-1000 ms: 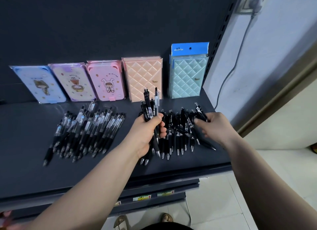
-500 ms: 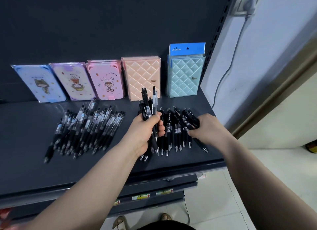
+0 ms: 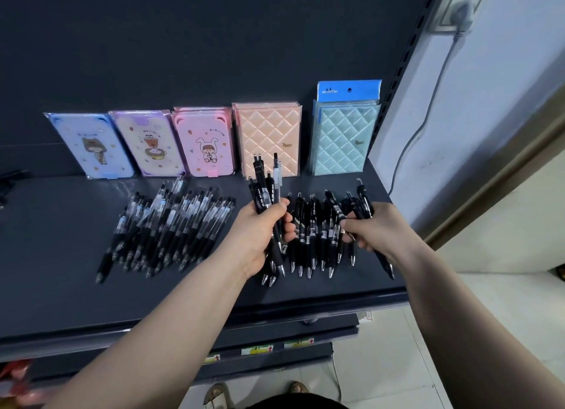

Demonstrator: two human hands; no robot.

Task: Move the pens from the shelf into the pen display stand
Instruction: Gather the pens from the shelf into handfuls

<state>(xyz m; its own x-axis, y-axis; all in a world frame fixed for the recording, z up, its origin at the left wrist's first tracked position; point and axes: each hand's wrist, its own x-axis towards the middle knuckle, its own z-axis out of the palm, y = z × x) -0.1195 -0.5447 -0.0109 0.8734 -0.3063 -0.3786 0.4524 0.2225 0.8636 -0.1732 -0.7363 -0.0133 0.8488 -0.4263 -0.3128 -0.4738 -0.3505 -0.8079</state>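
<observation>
The shelf [image 3: 61, 286] carries two groups of pens: clear-barrelled pens [image 3: 171, 225] heaped at the left, and black pens [image 3: 312, 234] in a row at the right, tips toward the front edge. The pen display stand is not in view.

The left hand [image 3: 256, 234] has its grip clamped round a bundle [image 3: 266, 188] of mostly black pens, held upright just above the row. The right hand [image 3: 376, 228] has its grip closed on a few pens [image 3: 365, 204] at the row's right end, held at a slant.

The step in hand appears to be gathering.

1. Feed the right-hand pens into the bundle, all tips pointing one way.
2. Ease the left thumb only enough to admit them. The cap ends sit uneven, so a slack grip may let pens slide out.
3. Tap the tips level on the shelf before carrying.
4. Do not overfill the left hand. Leave the remainder for a second pass.
</observation>
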